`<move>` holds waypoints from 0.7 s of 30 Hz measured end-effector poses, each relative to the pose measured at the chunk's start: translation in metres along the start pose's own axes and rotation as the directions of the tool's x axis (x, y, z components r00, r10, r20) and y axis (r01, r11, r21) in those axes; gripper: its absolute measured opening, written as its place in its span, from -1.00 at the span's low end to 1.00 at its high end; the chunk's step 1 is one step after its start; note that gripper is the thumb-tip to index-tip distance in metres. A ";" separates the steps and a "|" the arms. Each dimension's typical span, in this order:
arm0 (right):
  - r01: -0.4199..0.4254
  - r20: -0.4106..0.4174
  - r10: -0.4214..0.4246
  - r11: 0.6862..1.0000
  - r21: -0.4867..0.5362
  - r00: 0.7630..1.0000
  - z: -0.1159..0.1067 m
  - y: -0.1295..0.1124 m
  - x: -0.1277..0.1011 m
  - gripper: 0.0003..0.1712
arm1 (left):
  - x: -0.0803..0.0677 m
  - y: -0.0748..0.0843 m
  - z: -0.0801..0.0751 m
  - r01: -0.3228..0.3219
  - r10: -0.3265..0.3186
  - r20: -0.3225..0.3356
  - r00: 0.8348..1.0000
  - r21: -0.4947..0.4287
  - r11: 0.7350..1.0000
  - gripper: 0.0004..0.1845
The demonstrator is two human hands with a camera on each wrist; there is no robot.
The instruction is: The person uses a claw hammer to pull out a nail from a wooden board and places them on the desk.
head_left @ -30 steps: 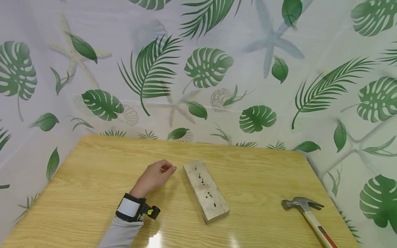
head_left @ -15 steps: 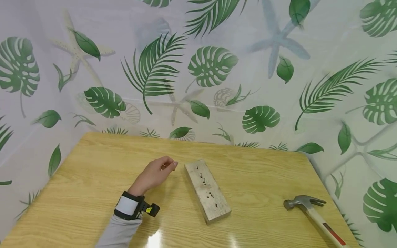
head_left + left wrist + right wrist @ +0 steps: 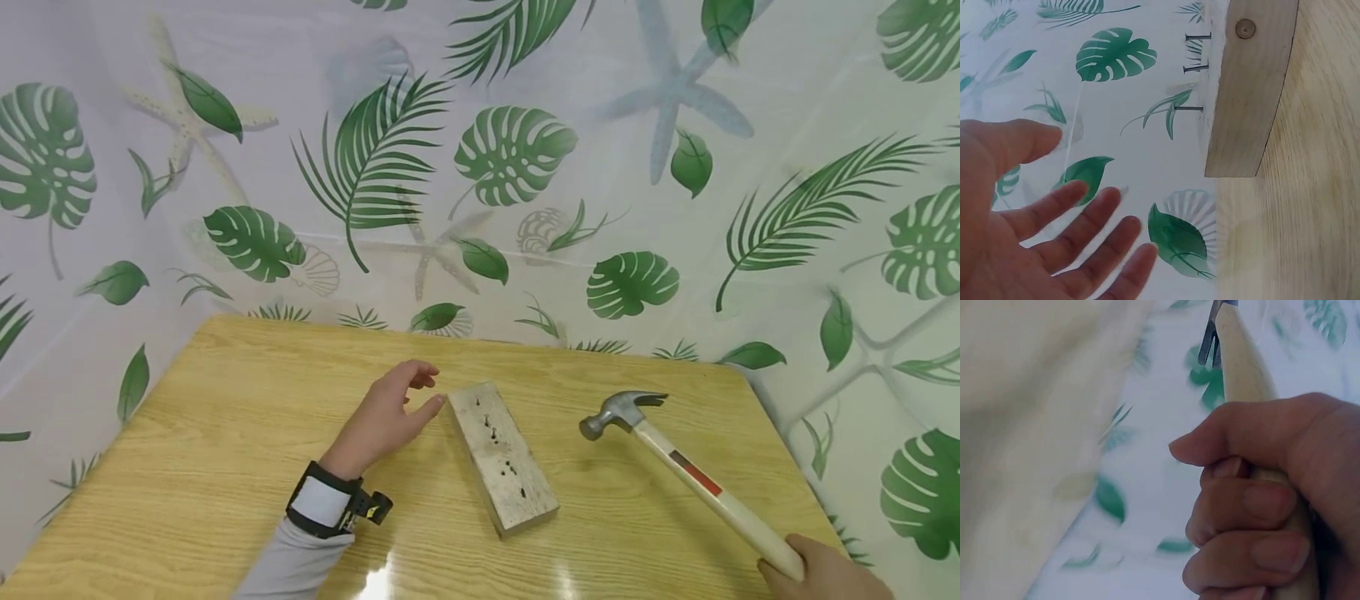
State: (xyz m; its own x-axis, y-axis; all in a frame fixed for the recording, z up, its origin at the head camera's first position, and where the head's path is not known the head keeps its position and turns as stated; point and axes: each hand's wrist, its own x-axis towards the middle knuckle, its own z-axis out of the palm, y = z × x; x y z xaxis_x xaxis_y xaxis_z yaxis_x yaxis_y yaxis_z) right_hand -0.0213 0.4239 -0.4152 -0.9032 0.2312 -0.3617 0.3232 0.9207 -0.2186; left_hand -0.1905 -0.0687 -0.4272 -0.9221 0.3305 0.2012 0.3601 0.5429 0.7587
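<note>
A claw hammer (image 3: 693,475) with a pale wooden handle is gripped near the handle's end by my right hand (image 3: 821,571). Its steel head is raised over the table, to the right of a wooden block (image 3: 504,462). In the right wrist view, fingers wrap the hammer handle (image 3: 1244,362). Several nails (image 3: 1194,67) stick out of the block's top face, seen from the side in the left wrist view. My left hand (image 3: 390,417) is by the block's far left corner, thumb and fingers spread, holding nothing. The left wrist view shows its palm (image 3: 1054,231) and parted fingers.
The block lies on a yellow wood-grain table (image 3: 247,433). A white curtain (image 3: 540,75) printed with green leaves, shells and starfish hangs behind the table and along its sides. My left wrist wears a strapped camera (image 3: 371,506).
My right hand has come into view and lifted the hammer, bringing its head left toward the block. My left hand's fingers have spread from a loose curl and moved slightly up.
</note>
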 end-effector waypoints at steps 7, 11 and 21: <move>0.114 -0.229 -0.128 0.991 -0.072 0.965 -0.012 -0.093 -0.010 -0.75 | -0.005 0.022 0.011 -0.238 0.261 -0.110 0.959 0.189 0.953 -0.50; 0.211 -0.317 -0.239 0.970 -0.121 0.918 -0.014 -0.140 -0.011 -0.81 | -0.006 0.039 0.016 -0.324 0.389 -0.143 0.910 0.337 0.884 -0.48; 0.365 -0.367 -0.438 0.896 -0.255 0.821 -0.007 -0.223 -0.004 -0.89 | -0.022 0.064 0.040 -0.397 0.452 0.019 0.892 0.512 0.762 -0.43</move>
State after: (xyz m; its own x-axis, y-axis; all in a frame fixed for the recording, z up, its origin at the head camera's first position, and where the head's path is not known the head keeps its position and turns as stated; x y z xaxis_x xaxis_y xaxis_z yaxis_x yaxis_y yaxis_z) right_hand -0.0913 0.2194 -0.3590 -0.9864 -0.0985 0.1316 -0.1117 0.9890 -0.0967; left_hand -0.1420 -0.0105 -0.4074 -0.6567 0.5551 0.5105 0.7131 0.6774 0.1808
